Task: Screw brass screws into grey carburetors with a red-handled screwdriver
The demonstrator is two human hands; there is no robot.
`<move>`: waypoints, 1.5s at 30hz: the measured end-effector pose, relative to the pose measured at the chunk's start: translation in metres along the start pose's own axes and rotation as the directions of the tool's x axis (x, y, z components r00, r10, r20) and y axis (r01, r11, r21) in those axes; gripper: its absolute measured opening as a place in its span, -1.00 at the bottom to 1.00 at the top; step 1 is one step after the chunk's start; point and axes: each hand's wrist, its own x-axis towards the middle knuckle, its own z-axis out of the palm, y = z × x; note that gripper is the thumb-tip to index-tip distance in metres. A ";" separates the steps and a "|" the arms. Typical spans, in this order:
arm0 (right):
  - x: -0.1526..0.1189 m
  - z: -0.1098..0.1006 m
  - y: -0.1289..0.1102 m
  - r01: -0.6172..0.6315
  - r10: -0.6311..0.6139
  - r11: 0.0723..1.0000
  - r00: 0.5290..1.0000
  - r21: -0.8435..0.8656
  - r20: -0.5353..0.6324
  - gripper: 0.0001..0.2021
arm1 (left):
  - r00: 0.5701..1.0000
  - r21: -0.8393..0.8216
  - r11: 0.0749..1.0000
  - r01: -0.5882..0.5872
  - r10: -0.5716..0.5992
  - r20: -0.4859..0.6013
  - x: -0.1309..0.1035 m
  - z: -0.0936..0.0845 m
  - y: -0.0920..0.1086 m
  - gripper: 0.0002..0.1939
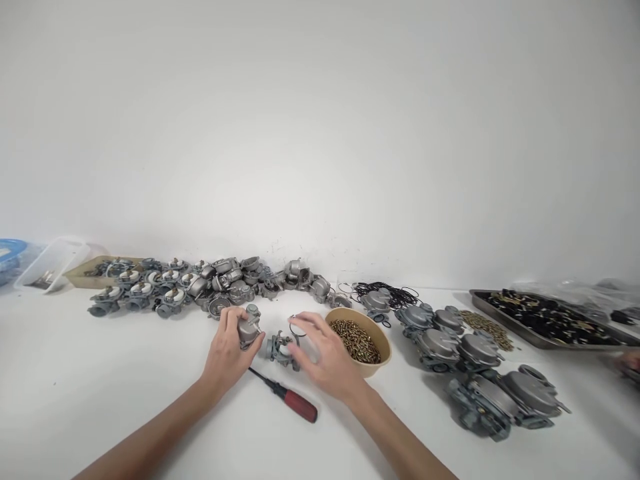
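Note:
My left hand (227, 347) is closed around a grey metal carburetor float bowl (249, 331), lifted just left of a carburetor body (281, 351) on the white table. Over that body is my right hand (327, 353), its index fingertip at a thin black rubber ring (297, 331) that seems pinched there. The thumb reaches down near the body's white float, and whether it touches is unclear. A screwdriver (300, 404) with a red and black handle lies below the body, its tip toward my left hand.
Right of my right hand stands a tan bowl (385, 347) of brass-coloured screws. Closed carburetors (440, 343) cluster farther right, near black rings (393, 295) and a dark tray (480, 301). Open carburetors (143, 289) and loose bowls (240, 290) line the back left. Another person's hand (631, 363) shows at far right.

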 end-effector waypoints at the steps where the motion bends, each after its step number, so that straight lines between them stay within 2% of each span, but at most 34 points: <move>1: 0.002 -0.008 0.006 -0.041 0.039 0.998 0.998 -0.046 -0.053 -0.64 | 1.000 -0.002 1.000 -0.002 0.002 0.012 -0.001 -0.001 -0.001 -0.73; 3: 0.007 -0.026 0.022 -0.146 0.130 0.982 0.983 -0.120 -0.131 -0.64 | 0.999 -0.004 1.000 0.003 -0.003 0.040 -0.002 -0.002 -0.002 -0.70; 5: 0.010 -0.041 0.040 -0.225 0.205 0.959 0.970 -0.170 -0.129 -0.66 | 0.997 -0.008 1.000 0.027 -0.027 0.074 -0.002 -0.002 -0.004 -0.67; 8: 0.012 -0.051 0.063 -0.268 0.276 0.936 0.961 -0.226 0.001 -0.76 | 0.989 -0.018 0.997 0.072 -0.069 0.134 -0.002 -0.004 -0.007 -0.65; 11: 0.012 -0.049 0.074 -0.272 0.317 0.927 0.936 -0.257 0.153 -0.79 | 0.980 -0.039 0.997 0.072 -0.064 0.188 -0.002 -0.006 -0.010 -0.65; 14: 0.012 -0.045 0.077 -0.289 0.351 0.916 0.914 -0.279 0.204 -0.73 | 0.973 -0.066 0.997 0.049 -0.032 0.229 -0.003 -0.010 -0.014 -0.64; 18: 0.013 -0.043 0.077 -0.322 0.387 0.894 0.906 -0.312 0.172 -0.75 | 0.963 -0.086 0.996 0.024 0.000 0.270 -0.005 -0.017 -0.023 -0.58; 24: 0.013 -0.041 0.078 -0.372 0.440 0.859 0.888 -0.352 0.135 -0.79 | 0.938 -0.020 1.000 -0.017 0.022 0.346 -0.003 -0.029 -0.037 -0.42; 30: 0.018 -0.041 0.073 -0.399 0.489 0.829 0.857 -0.392 0.163 -0.75 | 0.874 -0.059 0.996 -0.072 0.092 0.477 0.003 -0.043 -0.031 -0.45; 33: 0.019 -0.040 0.072 -0.407 0.503 0.815 0.851 -0.412 0.153 -0.74 | 0.864 -0.038 0.996 -0.079 0.087 0.496 0.006 -0.049 -0.027 -0.45; 39: 0.017 -0.037 0.079 -0.405 0.475 0.819 0.876 -0.406 0.084 -0.76 | 0.850 -0.023 0.998 -0.057 0.060 0.523 0.004 -0.053 -0.031 -0.36; 42: 0.018 -0.038 0.079 -0.388 0.422 0.845 0.906 -0.367 0.013 -0.78 | 0.830 -0.065 0.998 -0.008 0.043 0.556 0.004 -0.052 -0.032 -0.35; 45: 0.019 -0.041 0.076 -0.358 0.357 0.884 0.932 -0.301 -0.062 -0.80 | 0.829 -0.116 0.993 0.025 0.044 0.557 0.005 -0.050 -0.032 -0.37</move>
